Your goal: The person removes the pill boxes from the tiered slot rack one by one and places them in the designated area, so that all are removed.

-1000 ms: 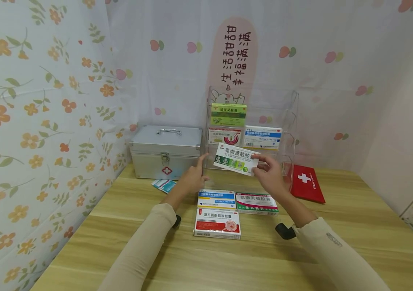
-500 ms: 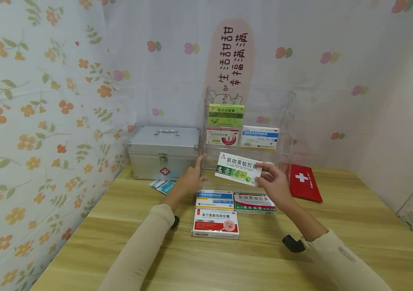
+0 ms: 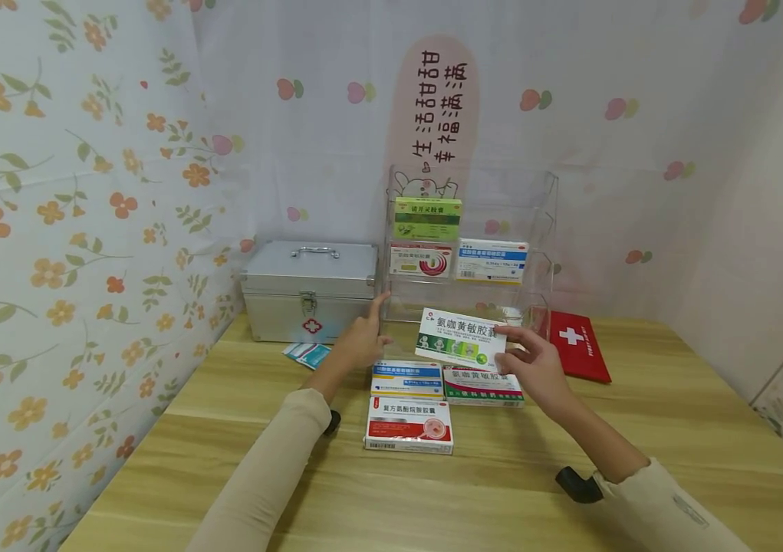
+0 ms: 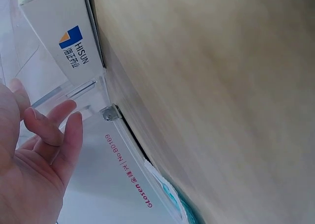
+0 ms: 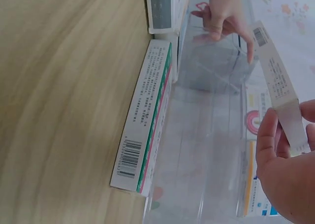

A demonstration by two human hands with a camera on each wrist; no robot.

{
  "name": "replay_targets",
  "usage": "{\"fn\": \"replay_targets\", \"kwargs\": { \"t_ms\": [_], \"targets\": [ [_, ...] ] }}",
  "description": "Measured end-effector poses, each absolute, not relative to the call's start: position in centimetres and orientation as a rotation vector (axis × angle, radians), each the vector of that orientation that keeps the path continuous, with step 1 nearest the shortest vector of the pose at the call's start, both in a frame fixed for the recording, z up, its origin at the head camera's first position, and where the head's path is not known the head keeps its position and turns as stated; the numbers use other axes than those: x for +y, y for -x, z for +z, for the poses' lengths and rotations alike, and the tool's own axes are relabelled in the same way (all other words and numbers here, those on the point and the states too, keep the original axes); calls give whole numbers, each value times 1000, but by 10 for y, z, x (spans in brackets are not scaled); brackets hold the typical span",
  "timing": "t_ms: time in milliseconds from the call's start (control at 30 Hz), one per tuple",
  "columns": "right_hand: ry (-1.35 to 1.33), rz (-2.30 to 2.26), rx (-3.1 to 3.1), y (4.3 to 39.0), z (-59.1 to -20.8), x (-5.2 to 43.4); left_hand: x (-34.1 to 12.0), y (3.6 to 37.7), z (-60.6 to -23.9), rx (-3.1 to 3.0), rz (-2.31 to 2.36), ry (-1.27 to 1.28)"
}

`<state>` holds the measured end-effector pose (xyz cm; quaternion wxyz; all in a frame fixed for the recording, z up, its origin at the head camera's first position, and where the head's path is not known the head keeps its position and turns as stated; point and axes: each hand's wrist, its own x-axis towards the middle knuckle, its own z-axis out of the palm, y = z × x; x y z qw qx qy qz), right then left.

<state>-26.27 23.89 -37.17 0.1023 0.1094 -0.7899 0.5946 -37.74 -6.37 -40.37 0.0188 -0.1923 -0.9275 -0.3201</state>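
Lower now, the white-and-green medicine box (image 3: 461,340) hangs just above the table (image 3: 639,429), pinched by the right hand (image 3: 536,368); the left hand (image 3: 362,337), fingers relaxed, touches the clear rack (image 3: 543,230).

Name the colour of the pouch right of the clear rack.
Red pouch with a white cross; head view.

Medicine boxes, seven in all: three in the clear rack (image 3: 543,230) (green box (image 3: 428,218), red-swirl box (image 3: 422,260), blue-striped box (image 3: 491,261)); three flat on the bench (image 3: 674,429) (blue-banded box (image 3: 408,379), green-edged box (image 3: 484,386), red-and-white box (image 3: 409,425)); one held box (image 3: 460,340). Metal case (image 3: 308,290): one. Red first-aid pouch (image 3: 577,346): one. Teal sachet (image 3: 308,353): one.
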Motion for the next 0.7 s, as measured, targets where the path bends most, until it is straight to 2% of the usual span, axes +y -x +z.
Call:
{"fn": "replay_targets", "kwargs": {
  "t_ms": [700],
  "targets": [
    [-336,1740,-2455,228,-380,270,-66,376,-402,-2868,-869,624]
  ]
}}
